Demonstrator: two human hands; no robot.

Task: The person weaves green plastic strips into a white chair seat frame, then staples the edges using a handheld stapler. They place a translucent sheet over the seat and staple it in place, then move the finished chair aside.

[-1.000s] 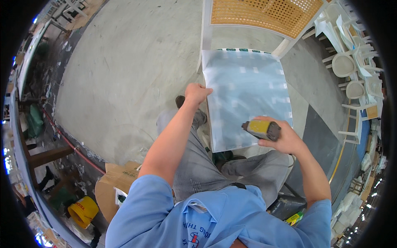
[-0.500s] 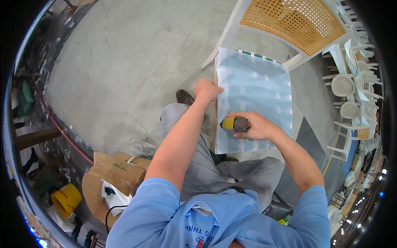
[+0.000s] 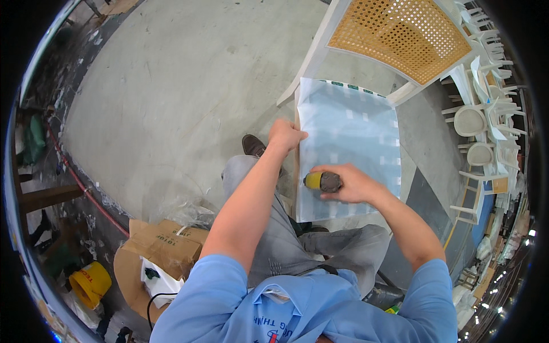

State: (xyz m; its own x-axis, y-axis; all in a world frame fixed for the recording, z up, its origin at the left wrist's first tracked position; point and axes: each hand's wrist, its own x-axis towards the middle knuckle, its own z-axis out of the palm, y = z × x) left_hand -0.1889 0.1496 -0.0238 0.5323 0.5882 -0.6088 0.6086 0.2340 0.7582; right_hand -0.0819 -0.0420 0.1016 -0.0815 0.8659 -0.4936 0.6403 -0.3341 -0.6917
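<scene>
A white chair frame (image 3: 303,77) with a woven cane back (image 3: 400,37) stands before me. Over its seat lies a thin, bluish-white translucent sheet (image 3: 354,140), with a green-and-white strip (image 3: 352,87) along its far edge. At the sheet's left edge my left hand (image 3: 286,136) is closed, thumb and fingers pinching the border. My right hand (image 3: 353,183) grips a yellow and dark grey power tool (image 3: 323,181) above the near part of the sheet. Seen from above, the tool's exact kind and lower end are hidden.
Beside my left knee sits an opened cardboard box (image 3: 163,246) with clear plastic wrap (image 3: 189,214) behind it. A yellow bucket (image 3: 90,284) and a red hose (image 3: 86,183) lie farther left. Several white chairs (image 3: 472,120) crowd the right side.
The chair seat, sheet and both hands appear slightly lower in view. My left hand keeps its pinch on the sheet, and the tool stays in my right hand.
</scene>
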